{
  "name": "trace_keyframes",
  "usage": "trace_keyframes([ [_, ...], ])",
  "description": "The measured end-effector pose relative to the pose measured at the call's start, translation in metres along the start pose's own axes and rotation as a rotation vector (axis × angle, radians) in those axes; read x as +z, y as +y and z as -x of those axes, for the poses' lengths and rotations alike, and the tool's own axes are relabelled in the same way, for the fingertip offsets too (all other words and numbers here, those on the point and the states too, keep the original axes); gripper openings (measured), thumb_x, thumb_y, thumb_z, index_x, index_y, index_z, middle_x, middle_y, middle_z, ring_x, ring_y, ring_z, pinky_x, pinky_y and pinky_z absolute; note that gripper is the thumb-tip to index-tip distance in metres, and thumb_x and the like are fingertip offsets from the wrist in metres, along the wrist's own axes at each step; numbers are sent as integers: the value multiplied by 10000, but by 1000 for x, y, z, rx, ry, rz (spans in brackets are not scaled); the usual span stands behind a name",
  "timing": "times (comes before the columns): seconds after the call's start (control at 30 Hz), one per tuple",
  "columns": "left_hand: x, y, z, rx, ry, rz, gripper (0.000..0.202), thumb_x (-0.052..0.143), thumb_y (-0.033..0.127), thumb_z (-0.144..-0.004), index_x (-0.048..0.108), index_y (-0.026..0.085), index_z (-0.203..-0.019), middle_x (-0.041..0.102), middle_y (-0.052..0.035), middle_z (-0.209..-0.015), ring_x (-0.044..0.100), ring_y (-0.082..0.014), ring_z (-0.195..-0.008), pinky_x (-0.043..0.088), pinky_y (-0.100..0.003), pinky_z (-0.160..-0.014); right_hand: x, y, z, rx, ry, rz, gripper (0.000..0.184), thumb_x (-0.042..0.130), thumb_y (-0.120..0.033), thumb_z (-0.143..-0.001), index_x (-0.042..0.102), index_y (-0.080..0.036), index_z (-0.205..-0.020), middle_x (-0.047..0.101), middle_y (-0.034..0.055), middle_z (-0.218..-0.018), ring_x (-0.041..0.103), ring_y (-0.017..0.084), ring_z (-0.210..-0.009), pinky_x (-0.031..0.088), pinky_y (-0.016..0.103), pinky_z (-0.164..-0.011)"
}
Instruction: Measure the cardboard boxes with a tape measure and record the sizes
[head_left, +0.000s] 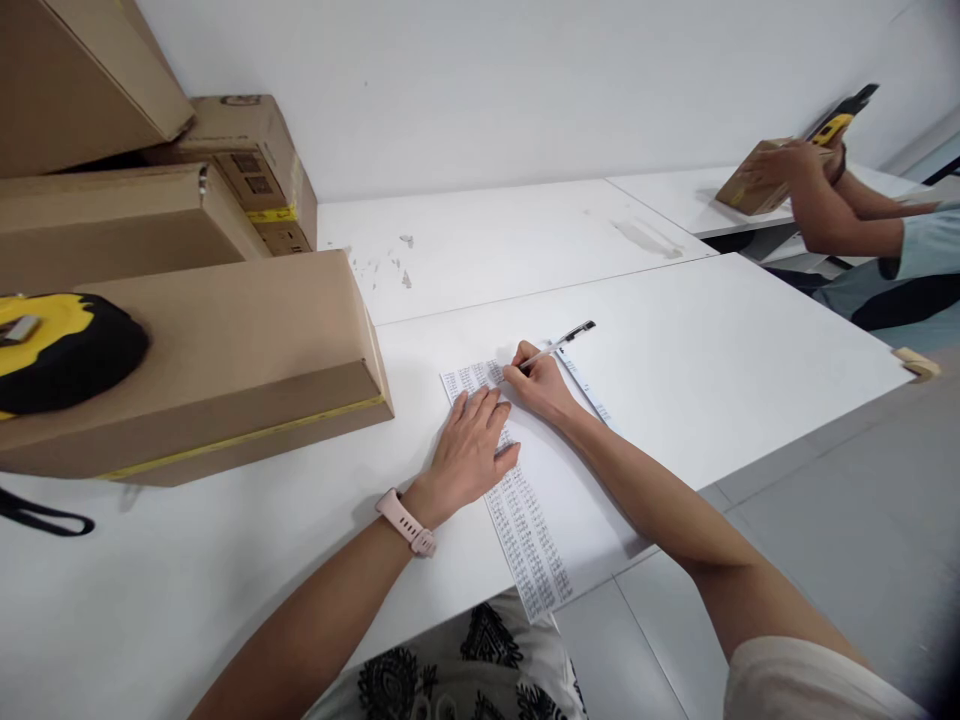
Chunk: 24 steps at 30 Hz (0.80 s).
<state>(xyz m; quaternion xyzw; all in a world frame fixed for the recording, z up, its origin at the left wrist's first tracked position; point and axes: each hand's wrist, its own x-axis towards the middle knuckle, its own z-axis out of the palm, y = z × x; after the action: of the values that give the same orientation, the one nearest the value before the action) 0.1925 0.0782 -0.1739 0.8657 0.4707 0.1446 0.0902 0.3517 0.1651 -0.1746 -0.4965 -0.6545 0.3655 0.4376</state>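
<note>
A sheet of paper [525, 520] printed with a long column of small figures lies on the white table [675, 360], its near end hanging over the table's edge. My left hand [469, 450] rests flat on the sheet with fingers spread, holding it down. My right hand [541, 385] is closed on a pen [559, 345] whose tip touches the top of the printed column. A pink watch band sits on my left wrist.
Several long cardboard boxes [225, 360] are stacked at the left, and a yellow and black tape measure [52, 350] lies on the nearest one. At the far right another person's hands [795, 165] hold a small box and a yellow scanner.
</note>
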Motion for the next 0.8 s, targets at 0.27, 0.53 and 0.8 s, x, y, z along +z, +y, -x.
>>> trace_keyframes([
  [0.27,2,0,1,9,24,-17,484,504,369,-973,506,91,-1369,483,-185,-1525,368,-324,-1466,252,-524,-1231,-1,2,-1,-8,-3,-5,182,558,-196,-739,407,-233,-645,377,-59,-587,364,125,-580,294,291,-564],
  [0.53,2,-1,1,11,23,-18,488,498,371,-977,499,90,-1376,477,-190,-1529,368,-322,-1468,251,-526,-1232,-2,0,0,8,14,-1,178,557,-199,-732,405,-237,-647,367,-66,-565,350,120,-556,283,293,-555],
  [0.8,2,-1,0,2,18,-17,500,508,374,-972,500,84,-1380,475,-186,-1532,359,-321,-1473,238,-516,-1240,-1,2,-1,-12,14,8,195,558,-193,-744,401,-236,-637,367,-63,-574,359,121,-564,290,293,-561],
])
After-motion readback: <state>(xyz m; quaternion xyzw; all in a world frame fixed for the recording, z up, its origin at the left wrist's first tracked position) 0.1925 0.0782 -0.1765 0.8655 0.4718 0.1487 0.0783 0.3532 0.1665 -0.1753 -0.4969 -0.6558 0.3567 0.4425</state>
